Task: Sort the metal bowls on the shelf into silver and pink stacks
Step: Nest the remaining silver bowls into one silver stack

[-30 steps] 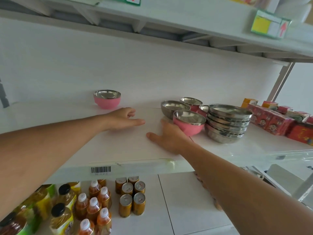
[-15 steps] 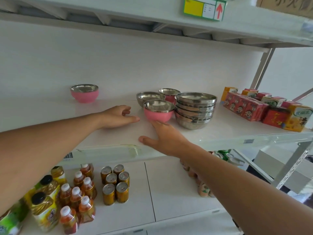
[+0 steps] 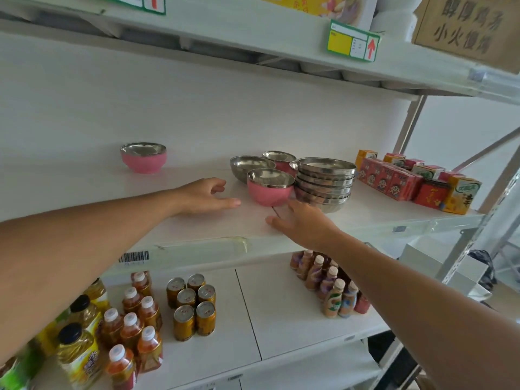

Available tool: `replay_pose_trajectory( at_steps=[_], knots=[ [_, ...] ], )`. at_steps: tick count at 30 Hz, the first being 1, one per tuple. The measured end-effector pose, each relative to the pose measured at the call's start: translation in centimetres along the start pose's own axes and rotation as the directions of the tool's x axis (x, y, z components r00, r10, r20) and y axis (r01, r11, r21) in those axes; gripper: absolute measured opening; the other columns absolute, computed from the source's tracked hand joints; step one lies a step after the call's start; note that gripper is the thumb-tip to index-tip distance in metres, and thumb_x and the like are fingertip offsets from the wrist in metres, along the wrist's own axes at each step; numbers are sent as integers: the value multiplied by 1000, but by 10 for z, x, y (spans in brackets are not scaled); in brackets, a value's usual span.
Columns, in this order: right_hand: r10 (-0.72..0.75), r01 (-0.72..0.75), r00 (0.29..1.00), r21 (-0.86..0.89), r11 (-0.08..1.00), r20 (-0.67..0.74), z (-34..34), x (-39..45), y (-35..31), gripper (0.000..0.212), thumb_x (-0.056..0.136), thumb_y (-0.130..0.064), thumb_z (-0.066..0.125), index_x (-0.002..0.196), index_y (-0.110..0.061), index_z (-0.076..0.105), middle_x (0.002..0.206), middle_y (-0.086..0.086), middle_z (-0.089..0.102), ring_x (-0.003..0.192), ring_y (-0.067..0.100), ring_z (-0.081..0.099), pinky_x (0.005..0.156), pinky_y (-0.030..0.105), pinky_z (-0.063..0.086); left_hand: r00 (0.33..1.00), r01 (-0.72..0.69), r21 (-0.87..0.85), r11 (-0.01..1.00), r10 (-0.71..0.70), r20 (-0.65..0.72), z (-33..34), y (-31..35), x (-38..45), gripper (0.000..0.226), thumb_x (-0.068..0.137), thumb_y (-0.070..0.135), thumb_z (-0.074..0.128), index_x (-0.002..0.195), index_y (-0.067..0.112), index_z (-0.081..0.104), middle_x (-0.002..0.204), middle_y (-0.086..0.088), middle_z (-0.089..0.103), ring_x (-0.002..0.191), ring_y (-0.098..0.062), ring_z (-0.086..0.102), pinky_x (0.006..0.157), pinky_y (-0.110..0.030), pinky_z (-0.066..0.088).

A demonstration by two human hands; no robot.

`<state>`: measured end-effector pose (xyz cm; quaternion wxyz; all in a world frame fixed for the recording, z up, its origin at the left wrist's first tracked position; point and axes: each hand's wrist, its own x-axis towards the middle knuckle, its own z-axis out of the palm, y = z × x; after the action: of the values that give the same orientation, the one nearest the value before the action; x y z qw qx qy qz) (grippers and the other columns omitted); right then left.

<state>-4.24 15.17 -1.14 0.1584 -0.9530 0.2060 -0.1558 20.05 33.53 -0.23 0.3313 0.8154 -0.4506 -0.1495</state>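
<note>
On the white shelf [image 3: 197, 226] a lone pink bowl [image 3: 143, 158] stands at the back left. To the right a second pink bowl [image 3: 270, 187] sits in front of a single silver bowl [image 3: 251, 166] and another pink bowl [image 3: 280, 160]. A stack of several silver bowls [image 3: 325, 182] stands beside them. My left hand [image 3: 204, 196] rests flat on the shelf just left of the front pink bowl, fingers apart. My right hand [image 3: 302, 222] lies open just below and to the right of that bowl, holding nothing.
Red and yellow drink cartons [image 3: 408, 180] fill the shelf's right end. The shelf below holds orange bottles [image 3: 135, 322], gold cans [image 3: 192, 304], oil bottles [image 3: 80, 353] and more bottles [image 3: 329, 282]. A metal upright [image 3: 409, 122] stands at the right. The shelf above carries price tags [image 3: 353, 42].
My right hand has drawn back from the front pink bowl, which it gripped a second ago. The view has shifted, so the bowls sit further left in frame. My left hand has stayed put.
</note>
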Motion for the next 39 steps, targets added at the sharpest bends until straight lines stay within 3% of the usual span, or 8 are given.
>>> replay_pose_trajectory(
  at_steps=[5,14,25,28,31,33,35,39],
  knots=[
    [82,-82,996,-8,997,-26,-6,-1,-10,68,96,-70,58,146,-25,59,136,3,67,128,28,61,94,34,44,998,-62,-14,998,62,24,-6,-3,-8,117,80,76,77,170,19,28,172,0,40,157,-13,38,120,-28,29],
    [120,-120,992,4,993,-41,-1,7,-9,29,98,-65,57,107,-38,55,96,-5,67,96,23,66,84,41,55,996,-87,-21,996,87,14,-10,-1,-12,114,83,73,77,170,17,28,172,-1,40,157,-14,38,125,-32,31],
    [233,-229,972,146,962,-9,9,47,-6,57,90,-62,65,131,-22,68,106,-2,73,91,19,69,75,31,57,998,-62,-14,998,62,10,11,32,19,98,89,64,78,166,19,37,170,-5,43,156,-18,41,118,-26,32],
    [247,-232,968,209,950,-47,10,57,-3,63,93,-64,64,136,-19,65,97,-4,72,74,5,60,58,23,46,997,-80,-16,997,80,13,19,43,29,78,95,51,78,161,23,47,164,-2,51,153,-17,46,124,-29,34],
    [250,-232,966,190,954,-72,14,61,-2,70,93,-68,63,137,-14,59,83,-9,61,67,3,54,54,22,41,995,-102,-34,994,102,-2,26,50,35,66,98,43,78,156,24,53,155,3,60,146,-15,52,122,-31,37],
    [246,-233,967,171,957,-62,15,61,-2,68,93,-68,63,132,-12,60,88,-5,64,71,11,59,60,28,49,995,-100,-43,994,99,-24,28,50,34,66,97,42,78,156,24,54,154,4,61,145,-14,53,117,-27,38],
    [223,-209,973,193,959,-54,16,59,-4,69,93,-67,64,133,-11,59,101,2,67,88,24,67,79,39,60,996,-81,-36,996,80,-42,26,47,30,67,96,45,79,155,24,54,155,4,60,141,-9,52,110,-23,36],
    [148,-134,987,210,969,-54,23,58,-18,72,93,-65,64,140,-12,54,116,6,67,104,31,66,88,42,58,995,-28,-8,1000,27,-93,13,33,9,75,93,54,79,156,23,52,159,2,56,141,-8,51,110,-23,35]
  ],
)
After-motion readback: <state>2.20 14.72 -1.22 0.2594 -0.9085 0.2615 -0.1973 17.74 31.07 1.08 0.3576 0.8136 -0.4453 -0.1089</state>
